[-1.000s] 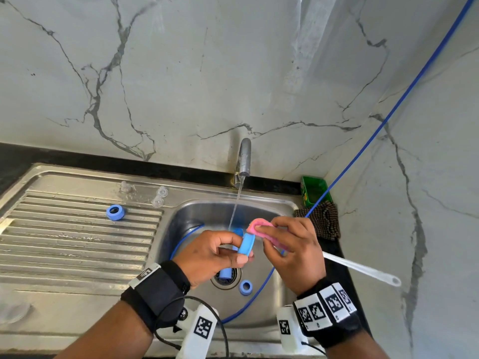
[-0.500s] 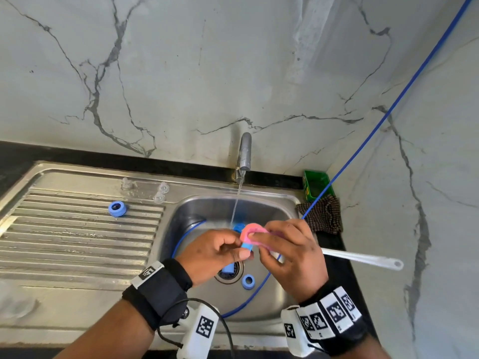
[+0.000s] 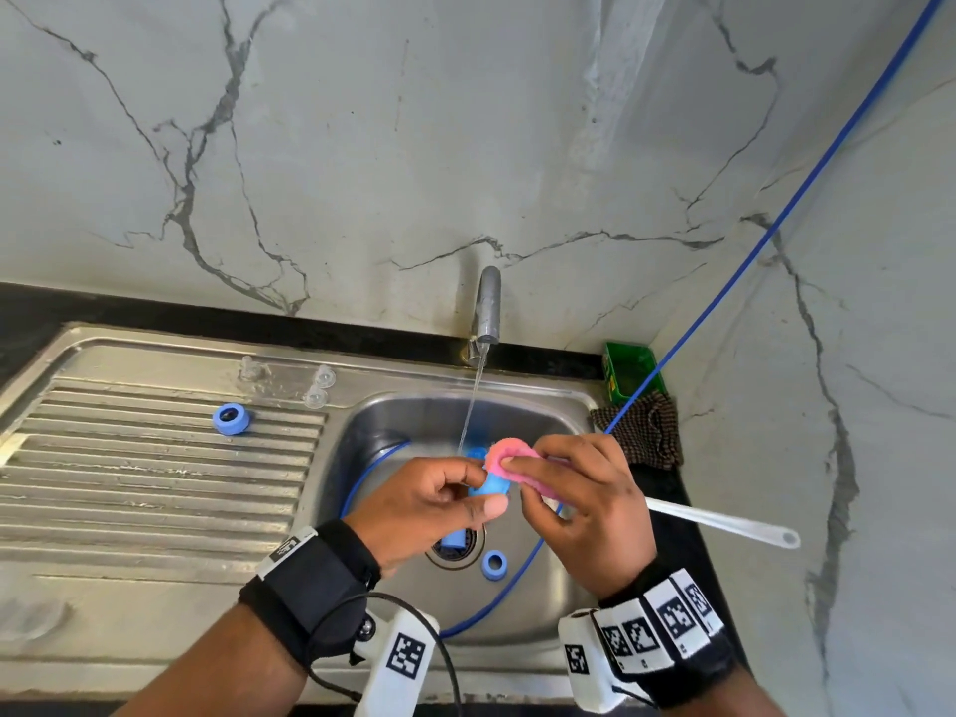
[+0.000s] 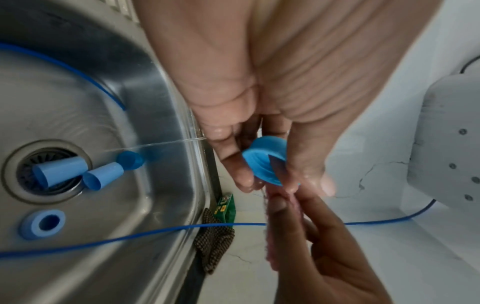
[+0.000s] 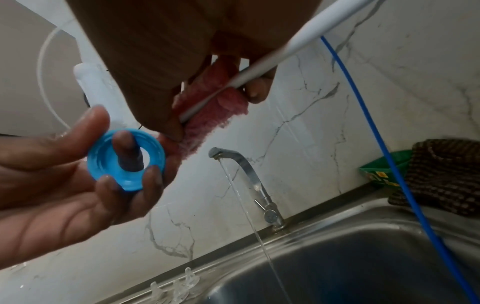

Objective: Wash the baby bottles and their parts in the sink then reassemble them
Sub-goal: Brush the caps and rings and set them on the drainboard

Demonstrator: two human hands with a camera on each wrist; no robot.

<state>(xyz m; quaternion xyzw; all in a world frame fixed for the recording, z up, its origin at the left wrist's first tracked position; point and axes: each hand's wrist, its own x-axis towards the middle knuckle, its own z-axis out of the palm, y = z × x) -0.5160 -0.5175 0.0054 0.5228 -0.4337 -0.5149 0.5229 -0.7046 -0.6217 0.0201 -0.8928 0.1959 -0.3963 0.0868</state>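
My left hand (image 3: pixel 434 501) pinches a blue screw ring (image 3: pixel 494 483) between thumb and fingers over the sink basin (image 3: pixel 558 416). In the right wrist view the ring (image 5: pixel 127 162) faces the camera with a fingertip showing through its hole. My right hand (image 3: pixel 574 489) grips the pink brush head (image 3: pixel 509 455) and presses it against the ring's far side. The brush's white handle (image 3: pixel 724 522) sticks out to the right. The faucet (image 3: pixel 488 305) runs, and its stream falls just behind the ring. Three blue caps (image 4: pixel 61 171) and another blue ring (image 4: pixel 43 224) lie by the drain.
On the ribbed drainboard (image 3: pixel 129 483) stands a third blue ring (image 3: pixel 231 419), with three clear nipples (image 3: pixel 314 398) near the back rim. A green box (image 3: pixel 628 372) and a brown cloth (image 3: pixel 641 429) sit at the right corner. A blue cable (image 3: pixel 776 219) crosses the basin.
The pink brush head has rubbed slightly back and forth over the blue ring. Both hands stay over the basin beside the water stream.
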